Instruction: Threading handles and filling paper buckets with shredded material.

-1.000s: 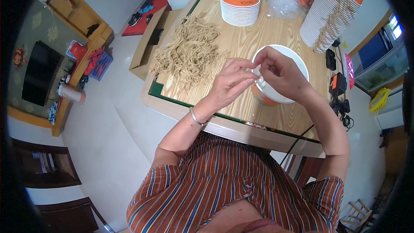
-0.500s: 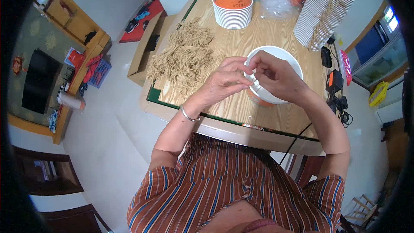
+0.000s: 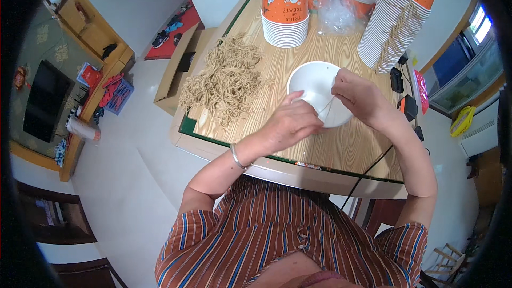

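Note:
A paper bucket, white inside, stands on the table in front of me with its mouth up. At its near left rim, my left hand has its fingers curled, one finger reaching over the edge; what they pinch is hidden. Over the right rim, my right hand is closed in a pinch. A thin strand shows against the white inside, between the two hands, and seems to run to the right fingers. To the left lies a loose heap of tan cords.
An upside-down stack of orange paper buckets stands at the back. A taller stack with tan cords hanging on it leans at the right. Between them are a clear plastic bag and more stacks. Black adapters line the right edge; an open carton stands at left.
My hands have moved apart: the right toward the right rim, the left down and nearer me. The bucket has shifted left, and its inside shows more. The view has shifted slightly.

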{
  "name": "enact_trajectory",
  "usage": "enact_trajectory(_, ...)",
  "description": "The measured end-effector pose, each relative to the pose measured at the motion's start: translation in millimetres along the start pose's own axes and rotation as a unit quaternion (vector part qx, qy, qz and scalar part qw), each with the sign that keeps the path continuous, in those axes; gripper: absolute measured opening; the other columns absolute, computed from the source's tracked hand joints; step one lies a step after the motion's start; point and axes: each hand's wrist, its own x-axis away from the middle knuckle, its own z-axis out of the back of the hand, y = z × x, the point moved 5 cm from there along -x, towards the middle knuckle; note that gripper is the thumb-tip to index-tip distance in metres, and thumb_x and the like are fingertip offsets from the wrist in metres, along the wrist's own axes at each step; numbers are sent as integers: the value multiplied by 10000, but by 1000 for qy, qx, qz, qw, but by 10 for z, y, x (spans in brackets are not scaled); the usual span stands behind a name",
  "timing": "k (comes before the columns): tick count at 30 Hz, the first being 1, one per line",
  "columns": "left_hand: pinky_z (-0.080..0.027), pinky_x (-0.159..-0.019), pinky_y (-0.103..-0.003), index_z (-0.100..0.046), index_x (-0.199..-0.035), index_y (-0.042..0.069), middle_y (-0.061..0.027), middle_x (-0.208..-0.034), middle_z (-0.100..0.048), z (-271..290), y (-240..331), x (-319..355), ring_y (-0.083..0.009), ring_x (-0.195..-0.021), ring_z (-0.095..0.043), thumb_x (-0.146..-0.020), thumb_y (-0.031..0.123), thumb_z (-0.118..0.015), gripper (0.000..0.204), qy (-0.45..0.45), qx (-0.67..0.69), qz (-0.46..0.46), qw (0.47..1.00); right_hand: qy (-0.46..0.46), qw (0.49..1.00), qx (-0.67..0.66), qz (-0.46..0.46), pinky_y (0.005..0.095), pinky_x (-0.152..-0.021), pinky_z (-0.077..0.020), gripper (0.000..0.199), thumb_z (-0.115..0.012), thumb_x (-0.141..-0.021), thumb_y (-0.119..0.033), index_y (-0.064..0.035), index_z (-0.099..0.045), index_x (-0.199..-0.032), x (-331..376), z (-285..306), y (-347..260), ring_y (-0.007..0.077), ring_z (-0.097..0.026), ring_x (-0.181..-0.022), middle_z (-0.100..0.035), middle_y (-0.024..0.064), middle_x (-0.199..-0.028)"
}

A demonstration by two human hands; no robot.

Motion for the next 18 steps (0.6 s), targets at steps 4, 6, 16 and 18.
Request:
enact_trajectory(4, -428, -1009, -454, -666, -893, 95, -45, -807, -610, -66, 209, -4, -226, -832, -631, -756, 85, -754, 163, 35, -13, -6, 999, 18, 996, 83, -19, 378, -706, -493, 99, -623, -860, -42, -1, -592, -945, -22, -159, 127, 318, -624, -828, -591, 151, -880)
enact_trajectory(6, -444, -975, -448, -662, -884, 64, -57, -813, -596, -94, 272, 13, -234, -825, -615, -756, 68, -729, 145, 44, -12, -3, 999, 67, 994, 68, -48, 391, -691, -500, 104, -614, -892, -90, -9, -587, -951, -22, -186, 156, 333, -645, -798, -632, 165, -847)
enact_trajectory(16, -463, -714, -368, -648, -950, 11, -58, -828, -558, -386, 567, 48, -236, -762, -567, -667, 55, -651, 286, 39, -109, -30, 993, -327, 936, 77, -106, 485, -784, -503, 242, -613, -891, -267, -37, -610, -965, -134, -564, 23, 395, -659, -897, -685, 192, -908)
enact_trajectory(18, -455, -670, -356, -631, -963, -4, -66, -826, -529, -422, 619, 28, -233, -761, -554, -679, 84, -623, 297, 53, -121, -72, 989, -391, 913, 80, -86, 464, -768, -501, 211, -608, -876, -218, -52, -602, -1006, -83, -676, 53, 376, -656, -905, -679, 180, -916)
